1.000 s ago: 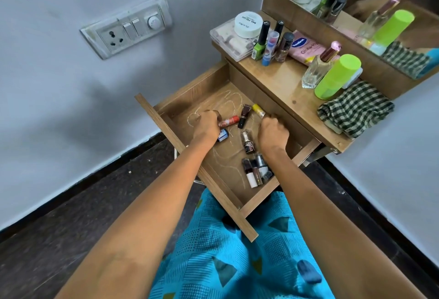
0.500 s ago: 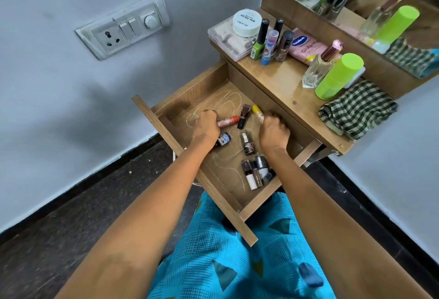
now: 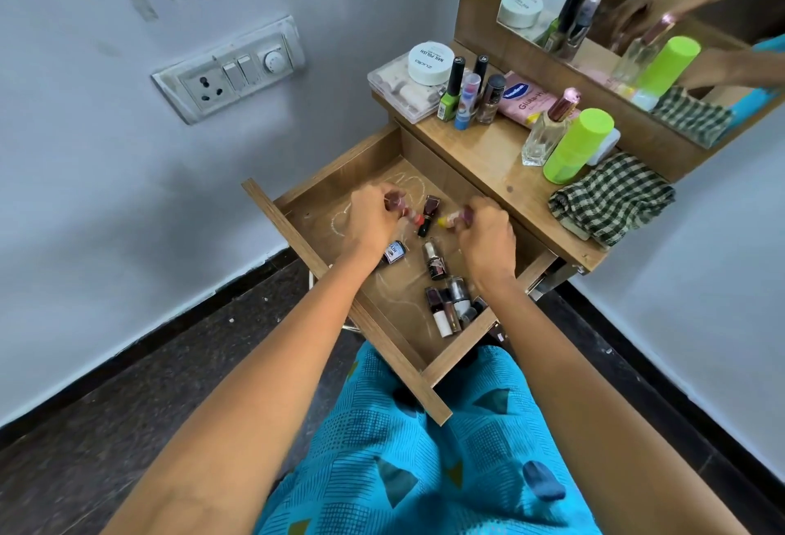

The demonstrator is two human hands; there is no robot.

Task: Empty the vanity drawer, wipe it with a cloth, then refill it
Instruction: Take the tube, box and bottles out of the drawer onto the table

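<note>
Lifting since prev frame: L hand (image 3: 374, 220) grips maroon bottle (image 3: 396, 201), R hand (image 3: 486, 237) yellow-tipped bottle (image 3: 452, 219).

Both hands reach into the open drawer (image 3: 293, 243). The left hand (image 3: 374, 220) grips a brown-capped bottle (image 3: 395, 201), which is blurred. The right hand (image 3: 484, 237) pinches a yellow bottle (image 3: 451, 220). Other bottles lie loose on the drawer floor, with a cluster (image 3: 450, 309) in its near right corner. A checked cloth (image 3: 611, 198) lies on the vanity top (image 3: 480, 156), just beside a green can (image 3: 577, 145).
</note>
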